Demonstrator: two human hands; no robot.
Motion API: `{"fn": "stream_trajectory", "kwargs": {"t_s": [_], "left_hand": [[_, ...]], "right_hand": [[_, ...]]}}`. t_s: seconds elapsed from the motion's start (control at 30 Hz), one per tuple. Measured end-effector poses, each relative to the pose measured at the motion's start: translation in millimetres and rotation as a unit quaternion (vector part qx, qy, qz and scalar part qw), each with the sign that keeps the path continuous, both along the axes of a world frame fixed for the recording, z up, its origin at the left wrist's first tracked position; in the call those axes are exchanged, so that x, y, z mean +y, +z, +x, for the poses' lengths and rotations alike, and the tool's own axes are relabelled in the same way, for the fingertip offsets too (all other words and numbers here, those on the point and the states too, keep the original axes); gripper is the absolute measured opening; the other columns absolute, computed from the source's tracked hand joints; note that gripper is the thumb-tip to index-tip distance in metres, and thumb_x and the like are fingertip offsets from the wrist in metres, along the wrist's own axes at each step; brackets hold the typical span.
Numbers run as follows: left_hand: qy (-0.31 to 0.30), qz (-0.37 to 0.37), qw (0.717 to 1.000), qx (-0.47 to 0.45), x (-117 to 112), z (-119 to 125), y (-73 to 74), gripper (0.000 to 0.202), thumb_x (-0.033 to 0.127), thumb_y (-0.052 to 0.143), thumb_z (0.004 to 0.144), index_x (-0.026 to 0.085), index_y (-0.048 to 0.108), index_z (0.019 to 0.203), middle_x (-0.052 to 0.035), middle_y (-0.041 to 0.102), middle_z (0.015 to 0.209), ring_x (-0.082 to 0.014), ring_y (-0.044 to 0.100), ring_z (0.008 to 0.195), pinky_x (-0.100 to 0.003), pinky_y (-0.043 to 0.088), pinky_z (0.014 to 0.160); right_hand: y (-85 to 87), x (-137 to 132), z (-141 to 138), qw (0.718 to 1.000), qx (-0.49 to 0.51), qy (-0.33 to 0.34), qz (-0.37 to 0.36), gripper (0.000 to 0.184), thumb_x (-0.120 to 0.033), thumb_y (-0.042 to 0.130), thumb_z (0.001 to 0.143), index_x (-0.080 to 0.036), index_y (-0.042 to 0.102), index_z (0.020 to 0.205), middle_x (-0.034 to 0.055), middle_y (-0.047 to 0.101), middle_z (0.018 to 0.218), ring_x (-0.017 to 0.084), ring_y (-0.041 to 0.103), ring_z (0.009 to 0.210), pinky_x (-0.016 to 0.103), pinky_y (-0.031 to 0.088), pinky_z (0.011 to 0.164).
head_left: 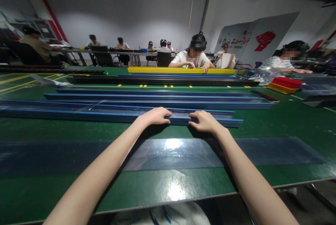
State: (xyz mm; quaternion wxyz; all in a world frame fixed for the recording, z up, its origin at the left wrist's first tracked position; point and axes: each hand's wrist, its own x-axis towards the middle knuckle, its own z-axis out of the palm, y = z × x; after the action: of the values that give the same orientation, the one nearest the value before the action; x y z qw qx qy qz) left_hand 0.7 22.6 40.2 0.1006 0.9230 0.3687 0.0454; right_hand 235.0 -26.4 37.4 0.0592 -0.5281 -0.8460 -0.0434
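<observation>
1. Two bare hands work at the front blue rail, the reference for all places below. It lies lengthwise on the green table, ahead of the wearer.
2. Left hand: nearly closed, fingers over the rail's near wall and thumb low on its outer face. It appears to pinch that wall; the pressure cannot be told.
3. Right hand: a mirrored pinch on the same wall, nearer the rail's right end. A short stretch of wall shows between the two hands.
4. Assessment: thumbs outside and fingers over the top suit a thin upright wall, and two grips set close together probably steady that one stretch against twisting.
5. Clear sheet: flat, on the wearer's side of the rail, beneath the forearms. Lying there, it seems within easy reach without crowding the hands.
6. Rear blue rails: just beyond the front rail and roughly parallel to it, presumably because such long pieces stack neatly side by side.
7. Black rail: farther beyond. Past it, a co-worker has both hands at a yellow rail.
8. Red tray: beyond the front rail's right end, atop a yellow tray.
</observation>
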Motion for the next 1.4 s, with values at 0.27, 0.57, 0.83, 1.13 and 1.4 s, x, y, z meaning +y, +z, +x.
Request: {"fn": "stream_trajectory", "kwargs": {"t_s": [0.27, 0.57, 0.83, 1.13, 1.4], "left_hand": [[-0.011, 0.017, 1.000, 0.023, 0.9, -0.2, -1.1, 0.022, 0.035, 0.054, 0.077, 0.022, 0.063, 0.093, -0.0032, 0.066, 0.091, -0.0180, 0.058, 0.085, -0.023, 0.040, 0.070], [-0.019, 0.004, 1.000, 0.002, 0.2, 0.4, 0.3, 0.017, 0.032, 0.055, 0.076, 0.021, 0.063, 0.088, -0.0014, 0.066, 0.086, -0.0161, 0.058, 0.080, -0.021, 0.039, 0.069], [-0.019, -0.014, 1.000, -0.014, -0.2, 0.2, 1.2, 0.016, 0.032, 0.055, 0.076, 0.020, 0.064, 0.082, -0.0016, 0.066, 0.081, -0.0161, 0.058, 0.076, -0.022, 0.038, 0.066], [-0.020, -0.020, 0.999, -0.022, 2.0, -0.3, -0.4, 0.019, 0.032, 0.056, 0.075, 0.019, 0.064, 0.086, -0.0021, 0.066, 0.084, -0.0161, 0.057, 0.076, -0.022, 0.036, 0.065], [0.011, -0.057, 0.994, -0.098, 3.0, -2.6, -2.2, 0.024, 0.035, 0.062, 0.067, 0.017, 0.062, 0.083, 0.0003, 0.060, 0.077, -0.0142, 0.052, 0.071, -0.022, 0.036, 0.064]], "right_hand": [[-2.3, 1.4, -0.5, 1.000, 0.020, 0.014, 0.000, 0.030, -0.033, 0.049, 0.078, -0.019, 0.063, 0.101, 0.0079, 0.066, 0.102, 0.021, 0.059, 0.093, 0.025, 0.040, 0.076], [-3.5, 2.1, 0.1, 0.999, 0.032, 0.014, -0.001, 0.033, -0.032, 0.049, 0.078, -0.019, 0.063, 0.105, 0.0079, 0.064, 0.106, 0.021, 0.057, 0.099, 0.026, 0.040, 0.082], [-4.5, 3.3, 0.7, 0.999, 0.038, 0.010, -0.005, 0.034, -0.032, 0.051, 0.078, -0.020, 0.062, 0.108, 0.0073, 0.064, 0.108, 0.021, 0.057, 0.101, 0.027, 0.040, 0.084], [-5.6, 3.9, 3.3, 0.999, 0.049, 0.017, 0.007, 0.036, -0.033, 0.051, 0.078, -0.019, 0.062, 0.109, 0.0071, 0.064, 0.109, 0.021, 0.057, 0.102, 0.027, 0.041, 0.086], [-5.8, 4.0, 4.4, 0.998, 0.056, 0.014, 0.005, 0.037, -0.033, 0.051, 0.077, -0.019, 0.062, 0.109, 0.0065, 0.064, 0.111, 0.021, 0.056, 0.104, 0.028, 0.040, 0.089]]}}
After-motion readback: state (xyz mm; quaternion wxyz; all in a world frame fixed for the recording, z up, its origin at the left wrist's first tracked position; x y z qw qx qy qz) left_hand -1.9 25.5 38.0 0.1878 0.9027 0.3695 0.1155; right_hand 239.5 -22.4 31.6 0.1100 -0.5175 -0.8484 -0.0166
